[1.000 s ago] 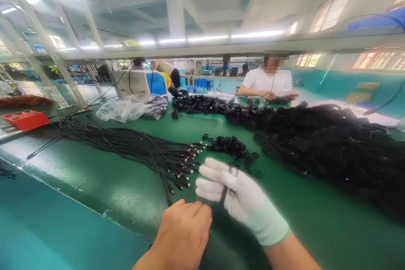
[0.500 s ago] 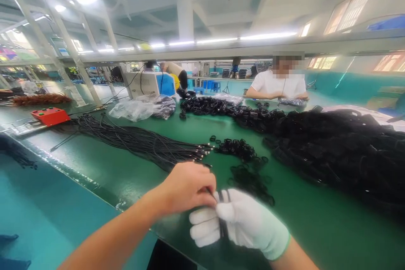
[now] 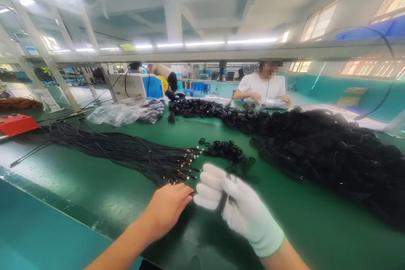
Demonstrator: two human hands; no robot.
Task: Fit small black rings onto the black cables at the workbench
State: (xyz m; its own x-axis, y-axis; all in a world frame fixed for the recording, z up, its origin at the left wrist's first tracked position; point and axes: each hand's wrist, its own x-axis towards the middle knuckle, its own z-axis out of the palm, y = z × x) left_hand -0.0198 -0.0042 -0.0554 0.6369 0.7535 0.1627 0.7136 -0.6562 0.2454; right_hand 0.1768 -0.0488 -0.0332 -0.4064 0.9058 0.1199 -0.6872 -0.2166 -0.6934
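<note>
My right hand, in a white glove, is closed around a looped black cable that crosses its palm and fingers. My bare left hand is just left of the gloved fingertips, fingers together and bent downward. A small dark bit shows at its fingertips, too hidden to name. Behind both hands lies a long bundle of straight black cables with metal plug ends pointing right. Past the gloved hand is a small heap of black rings.
A large pile of coiled black cables covers the green table on the right. Clear plastic bags, a red box and a white-and-blue machine stand left. Across the table sits a person in white.
My left hand has drawn away from the gloved palm, down and left. The gloved fingers have lifted and turned, showing the black loop. The view has swung right.
</note>
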